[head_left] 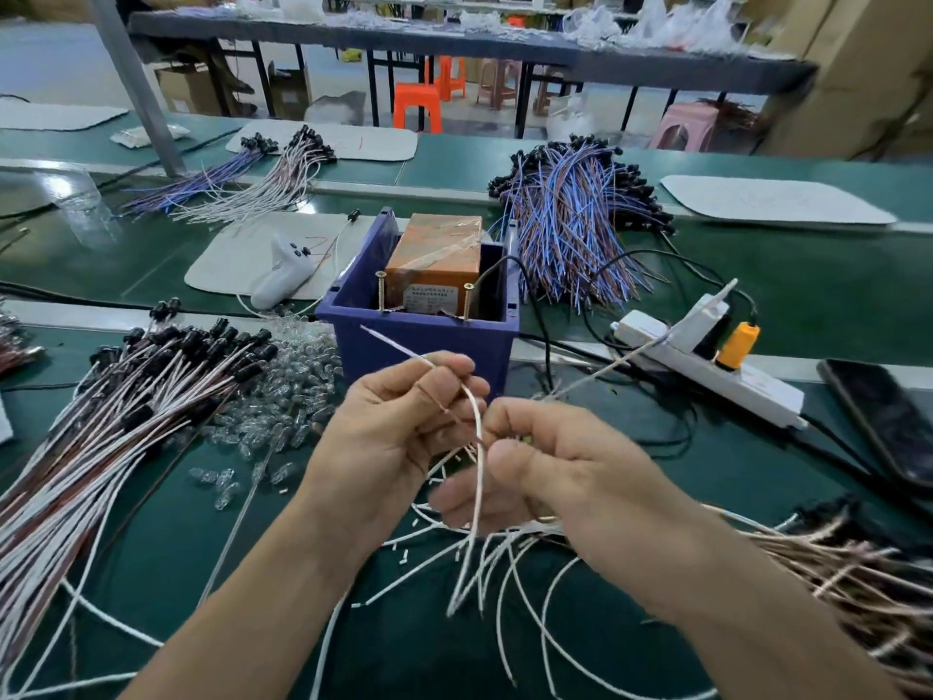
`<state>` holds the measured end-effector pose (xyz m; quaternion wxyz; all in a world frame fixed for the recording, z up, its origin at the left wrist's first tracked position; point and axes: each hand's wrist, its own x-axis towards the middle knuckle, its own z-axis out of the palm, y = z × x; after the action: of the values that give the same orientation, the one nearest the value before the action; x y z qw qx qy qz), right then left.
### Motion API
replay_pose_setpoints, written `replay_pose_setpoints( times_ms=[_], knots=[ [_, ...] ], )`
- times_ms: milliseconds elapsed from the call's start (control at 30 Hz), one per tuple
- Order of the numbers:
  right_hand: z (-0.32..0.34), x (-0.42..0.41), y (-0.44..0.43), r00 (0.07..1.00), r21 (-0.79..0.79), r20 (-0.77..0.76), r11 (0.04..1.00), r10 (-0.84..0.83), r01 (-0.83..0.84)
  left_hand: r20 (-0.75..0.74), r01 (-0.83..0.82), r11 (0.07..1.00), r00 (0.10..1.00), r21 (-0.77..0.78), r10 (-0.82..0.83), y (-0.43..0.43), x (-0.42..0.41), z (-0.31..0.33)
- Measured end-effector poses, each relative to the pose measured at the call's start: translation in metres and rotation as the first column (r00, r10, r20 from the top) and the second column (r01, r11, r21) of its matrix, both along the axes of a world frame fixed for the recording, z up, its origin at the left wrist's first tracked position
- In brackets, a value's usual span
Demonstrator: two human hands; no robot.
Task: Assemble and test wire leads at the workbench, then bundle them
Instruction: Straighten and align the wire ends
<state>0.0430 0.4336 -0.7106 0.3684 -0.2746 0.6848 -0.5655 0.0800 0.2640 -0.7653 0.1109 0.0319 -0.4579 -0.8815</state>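
My left hand (404,426) is curled around one white wire lead (480,467), with its fingers (454,366) pinching it just below the free tip. My right hand (555,462) nips the same lead lower down between thumb and forefinger, at a brownish stretch that I take for bared strands. The lead is held above the worktop (747,462), in front of the blue box (419,341).

I reckon this is the end-dressing step. To do it well I'd keep both pinches close together, roll the strands in one direction until none stray, and hold the tip straight. It could then be touched to the screws (381,290) on the box.

- Hands: two
- Lead in hand: one
- Upright screws: two
- Blue box: one, with one orange block (434,255) inside
- Power strip (707,366): one
- Phone (883,421): one
- Heaps of leads: one on my left (126,431), one on my right (833,563) and one behind the box (580,219)
- Glass bulbs (282,396): too many to count
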Motion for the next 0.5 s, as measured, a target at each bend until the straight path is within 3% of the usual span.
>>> replay_pose_setpoints(
  times_ms=[100,267,400,500],
  knots=[
    [0.000,0.016,0.001,0.990,-0.042,0.130,0.998,0.062,-0.057,0.001,-0.052,0.999,0.999,-0.014,0.052,0.005,0.002,0.001],
    [0.010,0.019,0.013,0.997,0.007,0.072,1.000,0.005,-0.006,0.032,-0.194,0.980,0.981,0.031,0.193,0.001,0.002,0.002],
    [0.037,0.008,0.034,0.972,0.181,-0.235,0.982,-0.006,0.050,0.053,-0.262,0.964,0.963,-0.034,0.263,-0.010,0.005,0.001],
    [0.053,-0.012,0.059,0.781,0.425,-0.620,0.868,0.072,0.257,0.086,-0.281,0.943,0.950,-0.178,0.299,-0.009,0.007,-0.003]
  ],
)
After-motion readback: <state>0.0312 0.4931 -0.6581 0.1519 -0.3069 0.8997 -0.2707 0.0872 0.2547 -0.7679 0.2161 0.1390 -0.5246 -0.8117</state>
